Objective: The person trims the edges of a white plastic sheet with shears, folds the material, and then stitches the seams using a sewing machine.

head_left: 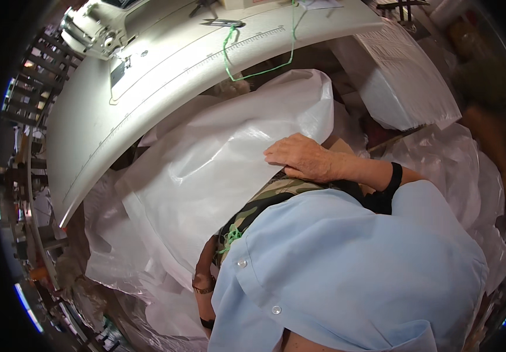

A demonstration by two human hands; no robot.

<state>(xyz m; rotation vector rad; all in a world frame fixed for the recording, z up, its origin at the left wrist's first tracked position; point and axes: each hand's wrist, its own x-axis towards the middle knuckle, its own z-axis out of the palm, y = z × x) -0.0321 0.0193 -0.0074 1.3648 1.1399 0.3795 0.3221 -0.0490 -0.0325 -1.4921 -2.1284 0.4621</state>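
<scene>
A large white woven sack lies across my lap, below the edge of the sewing table. My right hand rests on the sack's right edge with the fingers together and pointing left, pressing it against my camouflage trousers. My left forearm, with a bracelet at the wrist, reaches down at the lower left between the sack and my light blue shirt. The left hand itself is hidden. A bit of green thread clings to my trousers.
A curved white sewing table spans the top, with a sewing machine at its far left, scissors and a loose green thread. A folded stack of white sacks stands at the right. Crumpled plastic sheets surround my legs.
</scene>
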